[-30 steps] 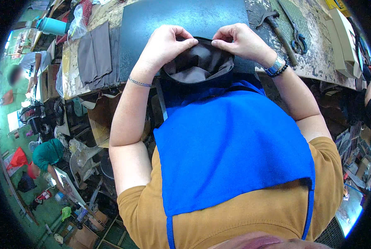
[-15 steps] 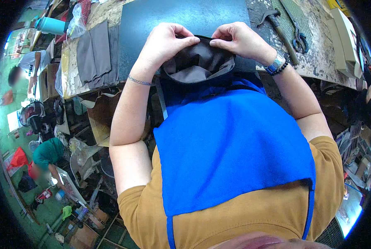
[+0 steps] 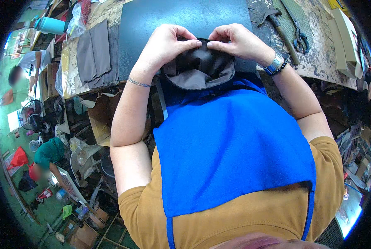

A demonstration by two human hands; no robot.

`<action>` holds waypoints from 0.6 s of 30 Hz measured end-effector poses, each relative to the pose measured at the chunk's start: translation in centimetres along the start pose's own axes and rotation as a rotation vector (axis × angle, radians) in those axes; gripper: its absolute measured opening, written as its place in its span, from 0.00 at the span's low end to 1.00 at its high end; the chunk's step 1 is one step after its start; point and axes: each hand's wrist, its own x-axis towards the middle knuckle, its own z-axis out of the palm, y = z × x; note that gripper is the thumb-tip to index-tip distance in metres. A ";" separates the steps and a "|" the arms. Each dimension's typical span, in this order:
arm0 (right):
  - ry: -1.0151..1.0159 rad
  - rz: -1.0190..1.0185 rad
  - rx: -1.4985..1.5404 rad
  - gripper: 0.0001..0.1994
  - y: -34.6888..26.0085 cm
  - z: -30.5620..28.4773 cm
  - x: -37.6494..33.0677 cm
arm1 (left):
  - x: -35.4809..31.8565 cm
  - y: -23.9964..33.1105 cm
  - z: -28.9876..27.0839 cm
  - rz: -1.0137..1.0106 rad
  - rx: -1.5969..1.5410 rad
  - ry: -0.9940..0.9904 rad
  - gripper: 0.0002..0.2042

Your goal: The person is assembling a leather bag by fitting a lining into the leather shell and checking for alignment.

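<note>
A dark pouch-like piece [image 3: 202, 76] with a grey-brown fabric lining stands open toward me at the near edge of the bench. My left hand [image 3: 169, 43] pinches its far rim between thumb and fingers. Close beside it, my right hand [image 3: 239, 43] grips the same rim, the two thumbs nearly meeting at the middle. The fingertips behind the rim are partly hidden. Under and beyond the piece lies a dark smooth board [image 3: 185, 16].
Folded grey-brown fabric pieces [image 3: 93, 54] lie left of the board. To the right are a hammer [image 3: 281, 35], shears [image 3: 299, 37] and a pale box [image 3: 343, 43]. A teal bottle [image 3: 50, 25] lies at the far left. Two people [image 3: 48, 151] work off to the left.
My two hands have come slightly closer together along the rim. The opening's far side has folded inward a little, and its near edge has dropped slightly.
</note>
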 end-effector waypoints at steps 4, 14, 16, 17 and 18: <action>0.018 0.006 0.023 0.11 0.4 0.1 0.2 | -0.2 -0.2 -0.3 0.094 0.035 0.024 0.11; 0.049 -0.043 -0.017 0.13 0.1 0.6 0.6 | -1.2 0.5 -0.6 0.050 0.152 0.070 0.10; 0.032 -0.016 -0.013 0.14 0.2 0.5 0.8 | -1.0 0.5 -0.6 0.068 0.178 0.075 0.10; 0.024 -0.028 -0.023 0.14 0.2 0.4 0.9 | -1.0 0.6 -0.7 0.070 0.180 0.074 0.10; 0.015 -0.039 -0.031 0.13 0.2 0.5 0.9 | -1.0 0.6 -0.6 0.062 0.173 0.072 0.10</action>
